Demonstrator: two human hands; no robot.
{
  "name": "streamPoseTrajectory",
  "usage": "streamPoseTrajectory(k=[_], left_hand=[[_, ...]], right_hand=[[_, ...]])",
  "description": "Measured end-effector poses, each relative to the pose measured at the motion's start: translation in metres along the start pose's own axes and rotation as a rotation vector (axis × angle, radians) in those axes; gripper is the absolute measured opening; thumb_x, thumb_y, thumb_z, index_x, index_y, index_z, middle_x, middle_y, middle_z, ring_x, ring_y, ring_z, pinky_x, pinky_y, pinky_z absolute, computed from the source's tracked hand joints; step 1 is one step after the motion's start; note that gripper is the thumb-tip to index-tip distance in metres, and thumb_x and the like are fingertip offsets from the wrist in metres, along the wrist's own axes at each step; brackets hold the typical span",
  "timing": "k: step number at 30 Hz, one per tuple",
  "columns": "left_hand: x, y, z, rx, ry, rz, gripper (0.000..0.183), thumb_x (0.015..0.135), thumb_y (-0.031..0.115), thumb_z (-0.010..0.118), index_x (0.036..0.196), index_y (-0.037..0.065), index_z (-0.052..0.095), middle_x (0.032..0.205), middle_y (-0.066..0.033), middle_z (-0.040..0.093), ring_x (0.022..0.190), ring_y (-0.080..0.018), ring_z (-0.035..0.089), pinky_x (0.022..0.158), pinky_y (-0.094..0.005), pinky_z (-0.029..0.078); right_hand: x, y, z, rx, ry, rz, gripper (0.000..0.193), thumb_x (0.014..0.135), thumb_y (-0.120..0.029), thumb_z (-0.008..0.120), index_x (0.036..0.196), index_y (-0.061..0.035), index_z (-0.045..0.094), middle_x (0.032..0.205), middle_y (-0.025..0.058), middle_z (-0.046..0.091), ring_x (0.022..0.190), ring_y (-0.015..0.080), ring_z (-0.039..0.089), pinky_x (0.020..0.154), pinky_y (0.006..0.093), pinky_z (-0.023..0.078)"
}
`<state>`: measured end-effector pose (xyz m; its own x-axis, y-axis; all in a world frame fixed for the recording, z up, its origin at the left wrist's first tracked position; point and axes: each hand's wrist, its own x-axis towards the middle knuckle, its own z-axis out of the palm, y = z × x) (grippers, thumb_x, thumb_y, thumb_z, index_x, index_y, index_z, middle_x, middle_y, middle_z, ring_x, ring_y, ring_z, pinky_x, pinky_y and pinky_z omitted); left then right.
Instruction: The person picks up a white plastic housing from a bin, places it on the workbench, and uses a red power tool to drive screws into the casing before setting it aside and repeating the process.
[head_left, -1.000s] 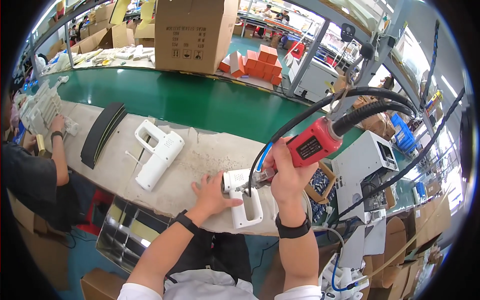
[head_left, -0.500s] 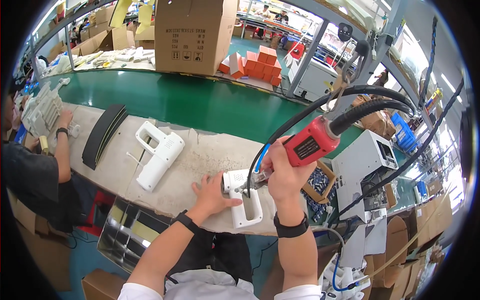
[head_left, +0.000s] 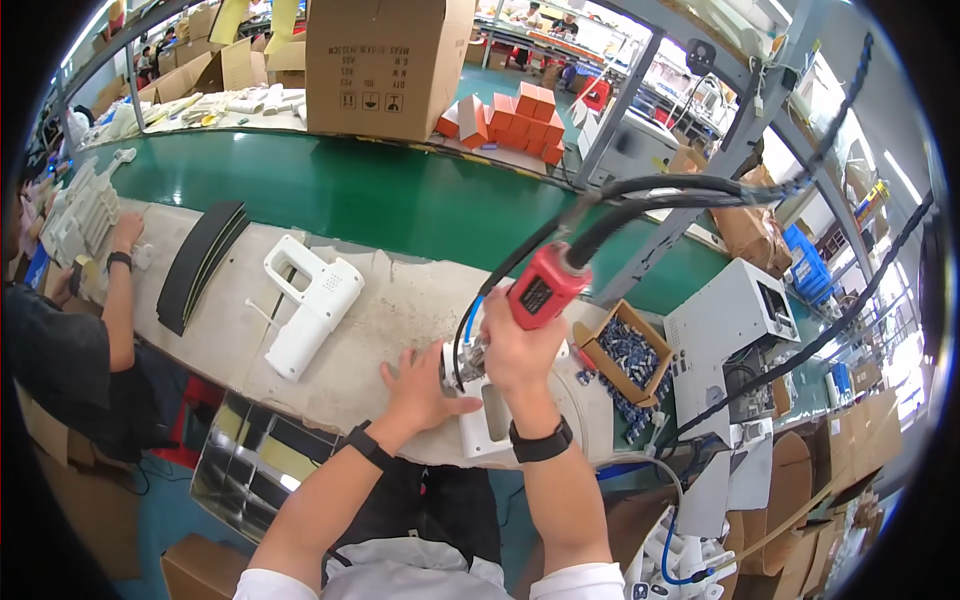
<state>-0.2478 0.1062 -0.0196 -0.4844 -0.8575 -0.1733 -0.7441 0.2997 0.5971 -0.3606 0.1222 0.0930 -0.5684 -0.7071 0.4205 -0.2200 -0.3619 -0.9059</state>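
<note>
My right hand [head_left: 520, 352] is wrapped round a red power screwdriver [head_left: 548, 287], which tilts with its metal tip end down. Below that tip lies a white plastic housing with a loop handle [head_left: 478, 437], partly covered by my hands. My left hand [head_left: 420, 392] braces the housing from its left side, thumb and index finger against it and the other fingers spread. Black cables and a thin blue hose run from the tool. Where the tip meets the housing is hidden. A similar white housing [head_left: 318, 300] lies to the left on the bench.
Curved black foam strips [head_left: 205, 262] lie farther left, near another person's arm [head_left: 120, 300]. On the right sit a cardboard tray of small blue parts [head_left: 632, 355] and a white machine [head_left: 725, 325]. Beyond the worktop [head_left: 390, 300] runs a green belt [head_left: 380, 190] with a large carton [head_left: 385, 70].
My right hand has brought the screwdriver left and down, nearer the housing, and its cables swung along. My left hand stays nearly in place. The other person's hands shifted slightly.
</note>
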Motion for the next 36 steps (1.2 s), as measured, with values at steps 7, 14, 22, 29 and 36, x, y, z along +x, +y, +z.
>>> streamPoseTrajectory(k=[7, 14, 22, 29, 36], left_hand=[[-0.019, 0.016, 0.042, -0.074, 0.323, 0.057, 0.103, 0.066, 0.048, 0.078, 0.141, 0.002, 0.024, 0.142, -0.0192, 0.029, 0.133, -0.0379, 0.028, 0.104, -0.0665, 0.016], [0.035, -0.004, 0.014, 0.037, 0.353, 0.024, 0.103, 0.065, 0.047, 0.077, 0.143, 0.004, 0.025, 0.139, -0.0203, 0.031, 0.132, -0.039, 0.027, 0.099, -0.0721, 0.02], [0.044, -0.004, 0.015, 0.022, 0.286, -0.003, 0.104, 0.065, 0.047, 0.077, 0.145, 0.007, 0.024, 0.141, -0.021, 0.029, 0.134, -0.0403, 0.025, 0.102, -0.0727, 0.015], [0.043, -0.004, 0.02, 0.025, 0.33, 0.035, 0.101, 0.067, 0.048, 0.077, 0.145, 0.008, 0.026, 0.14, -0.021, 0.031, 0.134, -0.0388, 0.026, 0.1, -0.0704, 0.018], [0.04, -0.002, 0.015, 0.002, 0.312, 0.018, 0.1, 0.067, 0.049, 0.077, 0.144, 0.008, 0.028, 0.141, -0.0205, 0.032, 0.133, -0.0385, 0.027, 0.102, -0.0693, 0.017]], right_hand=[[-0.004, -0.017, -0.006, 0.104, 0.043, -0.1, 0.009, 0.083, -0.005, 0.063, 0.085, -0.0013, 0.055, 0.06, 0.0017, 0.055, 0.048, 0.0086, 0.052, 0.045, 0.0229, 0.042], [-0.004, -0.086, -0.043, 0.207, 0.113, -0.103, 0.01, 0.081, 0.001, 0.059, 0.087, 0.0018, 0.051, 0.057, 0.0048, 0.053, 0.043, 0.01, 0.049, 0.04, 0.0227, 0.037], [-0.002, -0.054, -0.048, 0.106, 0.094, -0.062, 0.006, 0.08, -0.001, 0.06, 0.081, 0.0008, 0.054, 0.057, 0.0038, 0.054, 0.045, 0.0103, 0.051, 0.041, 0.0229, 0.039], [-0.006, 0.002, -0.046, -0.013, 0.077, -0.084, 0.006, 0.082, -0.003, 0.061, 0.08, -0.0001, 0.055, 0.059, 0.0031, 0.056, 0.049, 0.0095, 0.054, 0.046, 0.0232, 0.042], [-0.005, -0.059, -0.045, 0.073, 0.071, -0.091, 0.007, 0.082, 0.002, 0.06, 0.084, 0.0025, 0.054, 0.058, 0.0036, 0.055, 0.044, 0.0102, 0.051, 0.041, 0.0232, 0.039]])
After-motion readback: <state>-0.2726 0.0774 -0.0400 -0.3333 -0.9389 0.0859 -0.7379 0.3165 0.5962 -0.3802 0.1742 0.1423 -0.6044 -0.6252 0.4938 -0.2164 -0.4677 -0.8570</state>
